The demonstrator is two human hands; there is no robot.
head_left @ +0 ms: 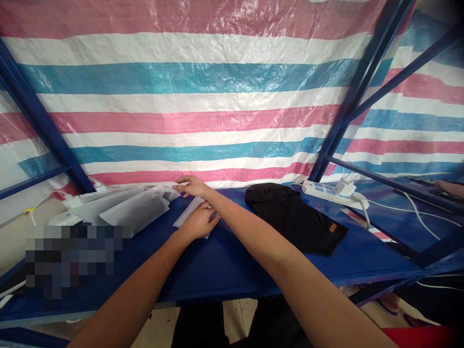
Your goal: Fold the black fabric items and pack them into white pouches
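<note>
A small frosted plastic bag (186, 212) lies flat on the blue tabletop. My left hand (198, 222) rests over its right part, fingers curled and gripping it; the fingertips are partly covered by my right forearm. Crossing above from the right, my right hand (191, 186) reaches leftward with its fingers apart and slightly bent, nothing visible between them. Its fingertips are at the right end of a spread pile of larger frosted bags (136, 210); whether they touch is not clear. To the right of both arms lies a folded black garment (293, 217) with small orange lettering.
A white power strip (324, 189) with plugs and cables sits at the table's back right. Another white plug block (67, 217) is at the left, near a blurred-out patch. Blue metal posts (337, 125) and a striped plastic sheet (203, 116) bound the back.
</note>
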